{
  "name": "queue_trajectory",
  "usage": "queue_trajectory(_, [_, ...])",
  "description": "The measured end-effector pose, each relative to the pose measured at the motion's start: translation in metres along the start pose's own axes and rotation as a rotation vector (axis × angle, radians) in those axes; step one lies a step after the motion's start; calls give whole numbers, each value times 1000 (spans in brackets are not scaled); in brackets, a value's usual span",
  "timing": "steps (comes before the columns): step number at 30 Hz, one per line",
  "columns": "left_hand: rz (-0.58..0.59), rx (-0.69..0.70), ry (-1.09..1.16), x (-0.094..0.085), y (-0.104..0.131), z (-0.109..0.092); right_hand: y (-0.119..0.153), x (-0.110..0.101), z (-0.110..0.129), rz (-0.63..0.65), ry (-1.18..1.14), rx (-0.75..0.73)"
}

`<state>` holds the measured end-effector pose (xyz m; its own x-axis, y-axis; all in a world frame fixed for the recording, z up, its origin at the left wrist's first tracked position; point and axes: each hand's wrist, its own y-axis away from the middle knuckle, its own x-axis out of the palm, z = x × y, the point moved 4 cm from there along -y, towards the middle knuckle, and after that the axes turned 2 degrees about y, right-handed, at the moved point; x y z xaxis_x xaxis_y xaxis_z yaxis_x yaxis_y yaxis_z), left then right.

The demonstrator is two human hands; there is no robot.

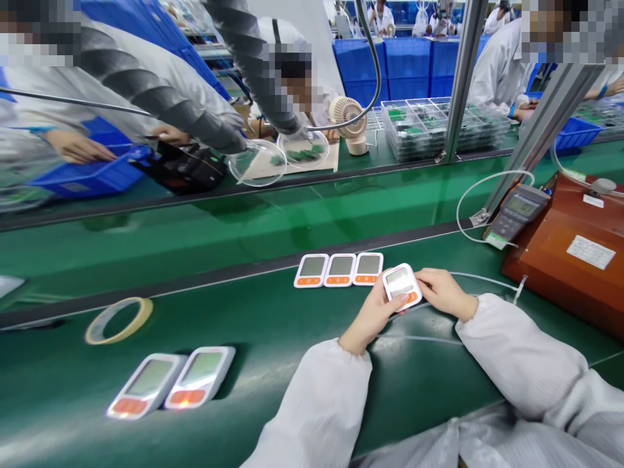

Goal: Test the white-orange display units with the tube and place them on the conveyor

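1. Smooth and dark green, the bench (273, 370) runs across a busy workroom.
2. The left grip (371, 311) pinches a white rounded-square plastic device with a grey screen and orange buttons (400, 281), thumb across the orange part, fingers mostly hidden behind. The device is tilted, screen upward, at the right end of a row.
3. The right grip (445, 291) has its fingers bunched at the device's right edge; I cannot tell whether they pinch anything.
4. As I judge it, the step in hand is working at that edge. The next move calls for a steady left hold and a small, careful finger action on the right.
5. Just left of the held device lie three matching white devices (340, 267), side by side, screens up.
6. To the right, a thin translucent tube (480, 279) leads toward a reddish-brown metal box (546, 237). A grey handheld meter with a small display (517, 209) leans tilted beside it.
7. Well apart on the left lie two more white devices (199, 370), near a pale yellow tape roll (145, 314).
8. Beyond the bench stand a cream-coloured round fan (348, 118) and clear compartmented trays (416, 133); co-workers in white work there, one with a hand at a blue plastic bin (90, 175).
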<state>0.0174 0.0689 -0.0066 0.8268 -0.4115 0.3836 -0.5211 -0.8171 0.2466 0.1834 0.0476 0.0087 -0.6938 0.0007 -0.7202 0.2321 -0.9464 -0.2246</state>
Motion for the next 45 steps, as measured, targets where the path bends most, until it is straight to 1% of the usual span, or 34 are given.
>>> queue_trajectory(2, [32, -23, -51, 0, 1, -2, 1, 2, -1, 5, 45, 39])
queue_trajectory(5, [7, -17, -104, -3, 0, -4, 1, 2, -5, -24, 120, 125])
queue_trajectory(8, [-16, 3, -109, -2, -1, -3, 1, -4, -10, -122, 174, 206])
queue_trajectory(10, [-7, -2, -96, -1, -1, -2, 1, -9, -12, -202, 149, 230])
queue_trajectory(11, [-9, -3, -94, -1, -1, -1, 1, -10, -13, -222, 103, 230])
queue_trajectory(12, [-12, -4, -98, -1, -2, -1, 1, -10, -13, -216, 37, 226])
queue_trajectory(13, [-14, -2, -104, -1, -2, -1, 1, -8, -13, -183, -43, 217])
queue_trajectory(16, [-10, 20, -124, 0, -2, 0, 2, 3, -7, 1, -273, 183])
queue_trajectory(18, [-1, 41, -163, 1, -2, 2, 4, 9, -3, 75, -391, 180])
queue_trajectory(20, [-22, 96, -301, -1, -1, 2, 5, 12, -2, 93, -491, 212])
queue_trajectory(21, [-65, 156, -414, -4, 0, -1, 5, 13, -3, 84, -531, 241])
queue_trajectory(22, [-127, 231, -534, -9, 1, -5, 5, 13, -6, 69, -558, 275])
queue_trajectory(24, [-298, 391, -723, -25, 4, -17, 4, 12, -13, 13, -542, 360])
queue_trajectory(26, [-484, 498, -797, -49, 7, -33, 3, 11, -23, -55, -467, 439])
queue_trajectory(28, [-660, 555, -825, -80, 8, -49, 2, 9, -29, -96, -401, 486])
queue_trajectory(29, [-740, 575, -842, -95, 8, -56, 1, 8, -30, -96, -389, 494])
queue_trajectory(31, [-872, 587, -868, -122, 6, -67, -1, 5, -26, -49, -392, 491])
queue_trajectory(32, [-914, 580, -879, -132, 5, -70, -2, 3, -22, -14, -364, 467])
queue_trajectory(34, [-934, 553, -901, -145, 0, -71, -5, -2, -7, 35, -207, 360])
queue_trajectory(36, [-896, 519, -924, -148, -6, -66, -10, -1, 11, 42, 35, 218])
queue_trajectory(37, [-875, 503, -932, -148, -8, -64, -13, 3, 20, 43, 140, 166])
queue_trajectory(39, [-859, 480, -937, -146, -10, -60, -21, 18, 34, 75, 277, 122])
queue_trajectory(41, [-869, 467, -928, -146, -10, -58, -33, 37, 42, 112, 383, 101])
queue_trajectory(43, [-892, 455, -907, -148, -9, -59, -48, 51, 43, 106, 490, 86])
queue_trajectory(45, [-922, 438, -873, -152, -7, -60, -63, 57, 40, 87, 578, 69])
